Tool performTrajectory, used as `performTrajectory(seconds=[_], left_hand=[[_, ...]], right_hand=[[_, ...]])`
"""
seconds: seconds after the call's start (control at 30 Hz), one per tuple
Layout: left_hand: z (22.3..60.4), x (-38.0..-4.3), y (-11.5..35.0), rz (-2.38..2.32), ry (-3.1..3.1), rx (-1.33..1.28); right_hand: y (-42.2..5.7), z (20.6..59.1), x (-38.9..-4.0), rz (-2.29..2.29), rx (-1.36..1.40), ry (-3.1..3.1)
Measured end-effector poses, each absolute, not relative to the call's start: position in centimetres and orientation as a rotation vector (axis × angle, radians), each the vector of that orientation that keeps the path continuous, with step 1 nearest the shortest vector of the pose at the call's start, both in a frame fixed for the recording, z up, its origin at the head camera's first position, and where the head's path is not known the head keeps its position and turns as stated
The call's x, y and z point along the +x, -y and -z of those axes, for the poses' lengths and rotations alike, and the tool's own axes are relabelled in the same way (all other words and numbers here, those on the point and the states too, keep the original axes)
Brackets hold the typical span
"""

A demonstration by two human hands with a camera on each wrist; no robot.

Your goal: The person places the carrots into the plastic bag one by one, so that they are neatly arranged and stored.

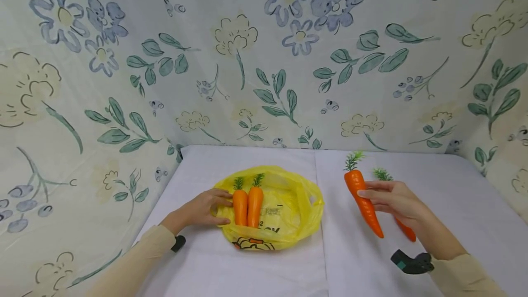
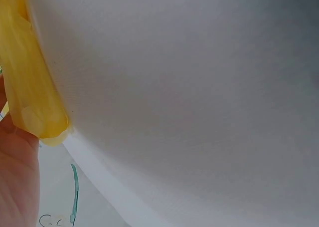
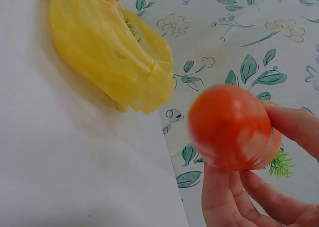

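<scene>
A yellow plastic bag (image 1: pixel 308 217) lies spread wide on the table, its mouth facing up. Two orange carrots with green tops, a left one (image 1: pixel 240 209) and a right one (image 1: pixel 255 203), lie side by side inside it. My left hand (image 1: pixel 206 208) grips the bag's left rim, close to the left carrot. To the right of the bag, my right hand (image 1: pixel 399 200) pinches another carrot (image 1: pixel 363 198) between thumb and fingers, its green top pointing away. In the right wrist view this carrot (image 3: pixel 229 127) appears end-on. Partly hidden behind that hand is a further carrot (image 1: pixel 406 230).
White cloth covers the table (image 1: pixel 288 274), with a crease running between bag and right hand. A floral curtain (image 1: pixel 255 58) rises behind the table and along both sides. Dark wrist devices, such as the right one (image 1: pixel 412 262), sit below the hands.
</scene>
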State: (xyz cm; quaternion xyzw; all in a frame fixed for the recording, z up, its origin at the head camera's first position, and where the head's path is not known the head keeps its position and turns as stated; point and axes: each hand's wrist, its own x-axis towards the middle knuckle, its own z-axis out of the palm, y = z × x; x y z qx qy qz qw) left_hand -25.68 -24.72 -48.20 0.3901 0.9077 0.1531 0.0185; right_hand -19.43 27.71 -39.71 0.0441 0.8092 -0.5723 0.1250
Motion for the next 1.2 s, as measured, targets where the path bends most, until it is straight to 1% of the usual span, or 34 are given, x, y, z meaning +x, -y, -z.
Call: performTrajectory(seconds=[0.8, 1.2], left_hand=[[48.0, -25.7, 25.2, -0.492, -2.817, 1.203], [48.6, -25.9, 25.2, -0.51, -2.812, 1.229]], right_hand=[[-22.4, 38.8, -18.8, 1.684, -0.009, -2.314], [-20.0, 38.9, -18.7, 1.676, -0.05, -2.258]])
